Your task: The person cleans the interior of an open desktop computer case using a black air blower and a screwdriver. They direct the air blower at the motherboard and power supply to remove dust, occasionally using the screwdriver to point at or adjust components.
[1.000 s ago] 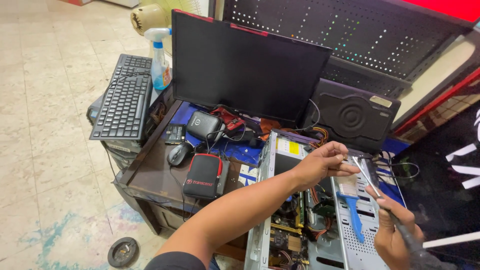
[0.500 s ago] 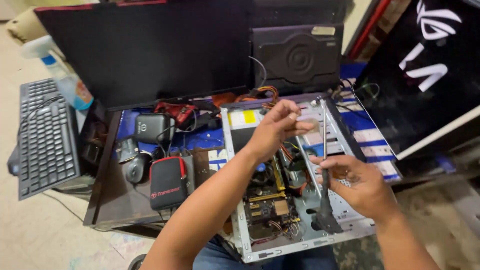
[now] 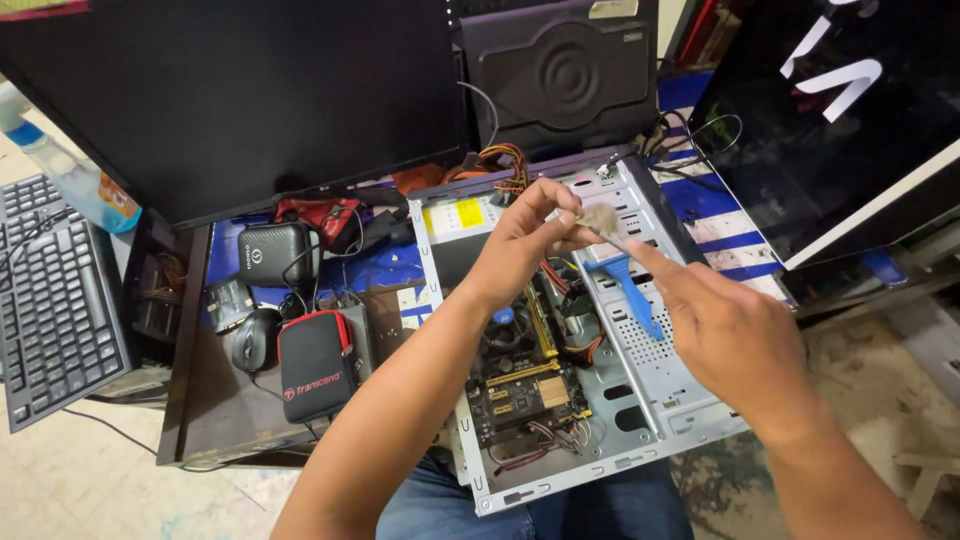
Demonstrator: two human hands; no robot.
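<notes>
Two hands around dusty brush

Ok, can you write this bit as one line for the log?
left hand: pinching brush bristles | right hand: holding brush | below: open computer case, motherboard | beside: mouse

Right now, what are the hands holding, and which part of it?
The left hand pinches the pale bristle tip of a small brush over the open computer case. The right hand holds its handle end, mostly hidden.
</notes>
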